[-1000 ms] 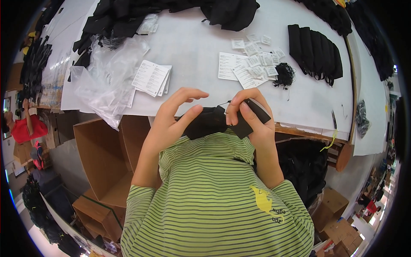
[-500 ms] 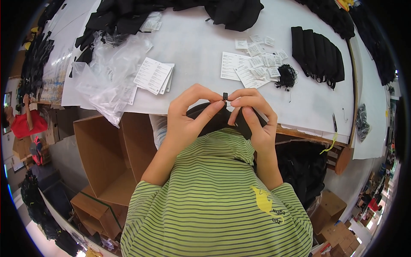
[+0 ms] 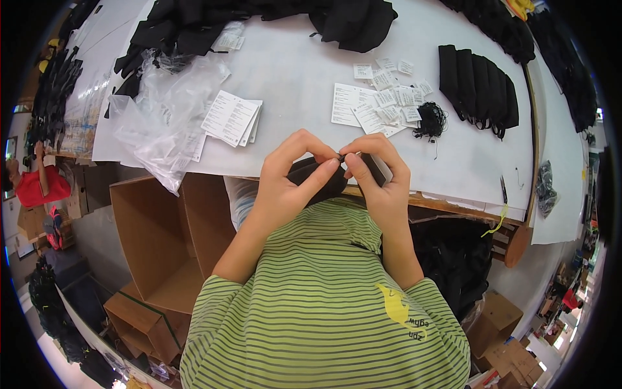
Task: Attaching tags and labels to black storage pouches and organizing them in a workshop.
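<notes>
My left hand (image 3: 285, 170) and my right hand (image 3: 383, 178) meet fingertip to fingertip just over the table's near edge. Both are closed, thumb against forefinger, pinching a small black piece (image 3: 342, 157) that the fingertips mostly cover; its exact kind cannot be made out. Below and behind the hands is a black fabric article (image 3: 329, 187), partly hidden by my fingers, so I cannot tell how it joins the small piece.
On the white table (image 3: 285, 78) lie clear plastic bags (image 3: 159, 104), printed cards (image 3: 231, 118), small labels (image 3: 389, 97), a bundle of black cords (image 3: 431, 120) and folded black pouches (image 3: 479, 87). A thin black tool (image 3: 503, 188) lies right. Below stands an open cardboard box (image 3: 152, 240).
My right hand has shifted a little left and its fingers have drawn together. The small black piece, upright and visible before, is now mostly covered by the fingertips.
</notes>
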`<state>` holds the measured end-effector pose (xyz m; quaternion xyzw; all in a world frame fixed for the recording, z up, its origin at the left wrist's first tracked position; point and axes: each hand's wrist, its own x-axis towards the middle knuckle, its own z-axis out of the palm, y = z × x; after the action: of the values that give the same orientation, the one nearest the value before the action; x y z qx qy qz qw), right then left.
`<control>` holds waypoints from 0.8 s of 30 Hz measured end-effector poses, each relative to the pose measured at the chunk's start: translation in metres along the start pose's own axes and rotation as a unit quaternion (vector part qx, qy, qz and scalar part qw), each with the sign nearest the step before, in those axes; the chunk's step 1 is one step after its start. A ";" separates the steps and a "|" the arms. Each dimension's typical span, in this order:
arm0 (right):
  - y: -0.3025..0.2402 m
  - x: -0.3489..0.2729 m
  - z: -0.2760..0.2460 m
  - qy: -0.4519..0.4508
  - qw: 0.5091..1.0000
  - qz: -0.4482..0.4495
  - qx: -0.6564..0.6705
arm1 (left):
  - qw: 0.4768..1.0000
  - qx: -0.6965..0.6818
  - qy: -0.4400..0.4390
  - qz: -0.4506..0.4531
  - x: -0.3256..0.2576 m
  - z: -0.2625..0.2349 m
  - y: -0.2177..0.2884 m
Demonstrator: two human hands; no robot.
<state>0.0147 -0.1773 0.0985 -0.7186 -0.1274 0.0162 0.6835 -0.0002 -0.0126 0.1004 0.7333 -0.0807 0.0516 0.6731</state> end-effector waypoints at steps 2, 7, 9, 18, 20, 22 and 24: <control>-0.003 -0.001 0.001 0.000 1.000 0.013 0.017 | 1.000 0.007 -0.001 0.003 -0.001 0.000 0.000; -0.005 -0.003 0.004 -0.002 0.998 0.038 0.044 | 1.000 0.021 -0.017 -0.010 -0.003 -0.004 -0.002; -0.006 -0.001 0.003 0.020 0.997 0.047 0.064 | 0.999 0.028 0.030 0.007 -0.003 -0.002 -0.005; -0.003 0.004 -0.020 0.067 0.994 0.061 0.054 | 0.968 0.207 -0.058 -0.126 -0.048 -0.024 -0.049; -0.003 0.004 -0.027 0.068 0.995 0.056 0.054 | 0.967 0.211 -0.083 -0.118 -0.050 -0.019 -0.046; -0.005 0.006 -0.041 0.044 0.996 0.074 -0.011 | 0.961 0.232 -0.099 -0.113 -0.053 -0.020 -0.048; -0.012 0.005 -0.057 0.023 0.994 0.107 -0.011 | 0.955 0.251 -0.118 -0.105 -0.052 -0.022 -0.052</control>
<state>0.0285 -0.2316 0.1142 -0.7359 -0.0337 0.0710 0.6725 -0.0410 0.0164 0.0418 0.8841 -0.0668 -0.0877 0.4542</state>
